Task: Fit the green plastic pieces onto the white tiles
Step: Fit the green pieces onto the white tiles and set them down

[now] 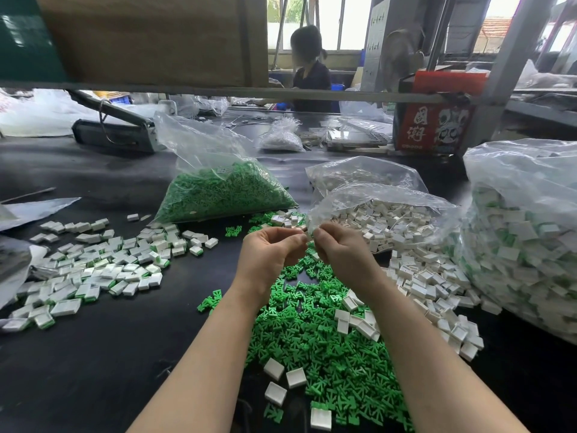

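I see left hand [271, 245] and right hand [338, 246] raised together, fingers curled, pinching one small white tile [309, 235] between fingertips; can't tell its orientation. Loose green pieces [327, 345] heaped below on black worktop [103, 364]. Finished tiles [93, 270] on the left. Workshop, windows behind.

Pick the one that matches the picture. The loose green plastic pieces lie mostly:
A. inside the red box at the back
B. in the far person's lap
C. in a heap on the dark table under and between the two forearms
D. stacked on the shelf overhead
C: the loose green plastic pieces spread in a heap over the dark table below both hands, with some white tiles lying among them.
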Demonstrator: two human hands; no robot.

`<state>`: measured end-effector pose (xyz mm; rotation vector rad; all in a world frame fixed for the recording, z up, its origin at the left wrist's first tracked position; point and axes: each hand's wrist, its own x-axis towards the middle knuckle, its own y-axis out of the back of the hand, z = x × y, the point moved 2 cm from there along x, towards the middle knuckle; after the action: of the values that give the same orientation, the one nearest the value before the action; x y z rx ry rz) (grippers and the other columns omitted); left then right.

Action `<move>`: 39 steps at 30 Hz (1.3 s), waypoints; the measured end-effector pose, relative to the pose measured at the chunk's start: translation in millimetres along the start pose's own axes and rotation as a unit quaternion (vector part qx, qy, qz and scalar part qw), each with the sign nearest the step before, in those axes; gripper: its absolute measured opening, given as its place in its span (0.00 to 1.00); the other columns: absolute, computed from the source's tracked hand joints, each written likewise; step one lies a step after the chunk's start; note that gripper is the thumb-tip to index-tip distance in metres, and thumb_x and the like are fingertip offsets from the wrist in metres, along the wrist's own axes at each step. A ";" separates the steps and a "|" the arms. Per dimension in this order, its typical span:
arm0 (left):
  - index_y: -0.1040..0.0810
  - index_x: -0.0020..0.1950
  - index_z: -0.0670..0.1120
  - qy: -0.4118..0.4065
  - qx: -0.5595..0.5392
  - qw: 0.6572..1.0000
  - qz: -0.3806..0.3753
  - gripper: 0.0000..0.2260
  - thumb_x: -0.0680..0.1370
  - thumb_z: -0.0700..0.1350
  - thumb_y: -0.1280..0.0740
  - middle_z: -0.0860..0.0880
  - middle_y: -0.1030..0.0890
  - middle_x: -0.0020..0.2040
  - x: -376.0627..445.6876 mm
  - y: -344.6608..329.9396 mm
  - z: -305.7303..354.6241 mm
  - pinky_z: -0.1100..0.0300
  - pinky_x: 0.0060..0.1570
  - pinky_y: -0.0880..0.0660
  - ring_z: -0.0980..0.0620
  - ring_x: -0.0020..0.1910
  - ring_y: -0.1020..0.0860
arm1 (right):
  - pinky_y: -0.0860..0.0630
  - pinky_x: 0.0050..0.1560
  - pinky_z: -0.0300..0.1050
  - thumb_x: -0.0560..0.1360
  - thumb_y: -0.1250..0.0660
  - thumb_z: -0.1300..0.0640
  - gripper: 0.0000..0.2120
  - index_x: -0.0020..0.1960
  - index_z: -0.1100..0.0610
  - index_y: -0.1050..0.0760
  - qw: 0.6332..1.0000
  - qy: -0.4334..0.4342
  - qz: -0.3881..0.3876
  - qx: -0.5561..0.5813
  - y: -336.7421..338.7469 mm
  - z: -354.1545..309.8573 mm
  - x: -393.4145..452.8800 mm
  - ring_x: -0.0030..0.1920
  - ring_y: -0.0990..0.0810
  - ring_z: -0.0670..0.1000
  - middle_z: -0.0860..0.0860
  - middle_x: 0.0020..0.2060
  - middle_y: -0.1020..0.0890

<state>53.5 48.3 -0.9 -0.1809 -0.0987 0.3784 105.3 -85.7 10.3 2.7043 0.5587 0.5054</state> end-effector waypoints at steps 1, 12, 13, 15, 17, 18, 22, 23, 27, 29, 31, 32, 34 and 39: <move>0.17 0.48 0.37 0.006 -0.005 1.000 0.001 0.06 0.73 0.37 0.26 0.45 0.16 0.37 0.4 0.4 -0.6 0.65 0.33 0.24 0.54 0.33 0.19 | 0.37 0.36 0.49 0.82 0.41 0.60 0.17 0.34 0.56 0.32 1.000 -0.005 0.006 0.018 0.5 0.0 -0.7 0.29 0.35 0.49 0.51 0.28 0.31; 0.16 0.47 0.39 0.015 -0.014 1.000 -0.009 0.07 0.72 0.40 0.25 0.44 0.15 0.38 1.2 -1.0 -1.0 0.64 0.34 0.23 0.53 0.35 0.18 | 0.38 0.35 0.49 0.82 0.42 0.60 0.17 0.34 0.57 0.32 0.997 0.002 0.030 0.067 -1.8 -3.1 -3.4 0.30 0.35 0.50 0.53 0.28 0.32; 0.16 0.47 0.39 0.012 -0.015 1.000 -0.007 0.07 0.72 0.40 0.25 0.44 0.15 0.38 1.6 -0.8 -1.2 0.64 0.34 0.23 0.53 0.34 0.18 | 0.38 0.35 0.48 0.82 0.42 0.60 0.17 0.34 0.56 0.32 0.997 0.004 0.028 0.065 -2.2 -3.4 -3.3 0.30 0.35 0.50 0.53 0.28 0.31; 0.16 0.47 0.39 0.008 -0.018 1.000 -0.005 0.07 0.72 0.40 0.25 0.44 0.15 0.39 2.3 0.4 -1.2 0.65 0.34 0.23 0.54 0.34 0.18 | 0.38 0.34 0.47 0.82 0.41 0.61 0.17 0.33 0.55 0.32 0.998 0.006 0.024 0.065 -3.1 -3.2 -3.4 0.29 0.35 0.49 0.53 0.28 0.31; 0.17 0.48 0.39 -0.001 -0.017 1.000 -0.008 0.07 0.71 0.40 0.25 0.43 0.15 0.39 3.1 2.2 -1.9 0.64 0.34 0.23 0.53 0.35 0.18 | 0.38 0.31 0.45 0.82 0.41 0.61 0.18 0.34 0.55 0.32 0.997 0.004 0.016 0.075 -3.7 -2.5 -3.8 0.28 0.36 0.47 0.53 0.28 0.32; 0.17 0.48 0.39 -0.004 -0.016 1.000 -0.012 0.08 0.71 0.40 0.25 0.43 0.15 0.40 2.9 2.4 -1.9 0.64 0.35 0.23 0.53 0.36 0.18 | 0.38 0.30 0.42 0.82 0.41 0.61 0.17 0.34 0.55 0.32 0.996 0.002 0.010 0.084 -4.0 -2.2 -3.9 0.27 0.36 0.46 0.52 0.28 0.32; 0.18 0.47 0.42 0.007 -0.025 0.999 -0.045 0.11 0.69 0.45 0.25 0.47 0.16 0.38 3.4 2.2 -2.8 0.65 0.35 0.24 0.55 0.35 0.19 | 0.38 0.29 0.39 0.82 0.43 0.63 0.17 0.34 0.57 0.32 0.993 -0.003 -0.002 0.118 -3.1 -0.9 -3.5 0.27 0.36 0.46 0.50 0.27 0.32; 0.18 0.46 0.43 0.013 -0.004 0.998 -0.060 0.10 0.70 0.47 0.26 0.48 0.17 0.36 3.5 1.7 -3.5 0.64 0.35 0.24 0.55 0.34 0.21 | 0.38 0.29 0.39 0.82 0.43 0.63 0.17 0.34 0.57 0.33 0.992 -0.004 -0.003 0.125 -3.3 -0.4 -3.3 0.28 0.36 0.47 0.50 0.27 0.33; 0.23 0.38 0.45 0.025 0.092 0.985 -0.142 0.17 0.84 0.47 0.42 0.47 0.22 0.31 -0.6 -4.6 -8.2 0.59 0.32 0.31 0.52 0.30 0.27 | 0.37 0.33 0.46 0.82 0.42 0.63 0.16 0.35 0.58 0.33 0.996 -0.004 -0.010 0.087 -6.6 1.6 -2.6 0.29 0.35 0.50 0.52 0.27 0.32; 0.26 0.40 0.44 0.007 0.113 0.984 -0.140 0.16 0.84 0.45 0.45 0.50 0.25 0.30 -2.0 -6.0 -8.1 0.61 0.31 0.32 0.53 0.30 0.29 | 0.37 0.35 0.48 0.81 0.42 0.63 0.17 0.34 0.56 0.33 0.999 -0.002 -0.013 0.047 -6.2 2.9 -2.0 0.29 0.35 0.49 0.51 0.27 0.31; 0.28 0.40 0.44 -0.014 0.142 0.979 -0.149 0.15 0.84 0.45 0.45 0.54 0.27 0.28 -2.1 -5.4 -7.1 0.65 0.28 0.33 0.56 0.28 0.31 | 0.37 0.36 0.49 0.81 0.42 0.62 0.17 0.34 0.55 0.33 1.000 -0.003 -0.022 0.015 -6.0 4.1 -1.7 0.30 0.35 0.48 0.49 0.27 0.31; 0.28 0.39 0.44 -0.021 0.151 0.976 -0.155 0.16 0.84 0.45 0.45 0.55 0.27 0.27 -2.1 -4.7 -6.5 0.66 0.28 0.34 0.57 0.26 0.31 | 0.37 0.36 0.50 0.81 0.43 0.62 0.16 0.34 0.55 0.33 1.000 -0.001 -0.024 -0.002 -6.2 4.7 -1.6 0.30 0.35 0.48 0.49 0.27 0.31; 0.29 0.38 0.45 -0.026 0.158 0.974 -0.159 0.16 0.84 0.45 0.45 0.56 0.29 0.25 -1.1 -3.4 -7.2 0.66 0.27 0.34 0.59 0.25 0.32 | 0.35 0.37 0.52 0.82 0.43 0.61 0.16 0.35 0.56 0.33 0.999 0.011 -0.025 -0.043 -7.5 4.8 -1.5 0.31 0.34 0.49 0.49 0.28 0.30; 0.33 0.39 0.44 -0.042 0.169 0.970 -0.168 0.15 0.85 0.45 0.46 0.56 0.34 0.26 0.3 -4.9 -9.6 0.64 0.27 0.40 0.57 0.26 0.38 | 0.30 0.39 0.54 0.82 0.44 0.57 0.16 0.36 0.56 0.30 0.989 0.039 -0.017 -0.139 -11.8 5.2 -3.1 0.34 0.28 0.52 0.51 0.31 0.26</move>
<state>56.8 42.5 -9.3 0.1878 -0.1448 0.0612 101.0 -78.1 0.3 2.4168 0.5117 0.6332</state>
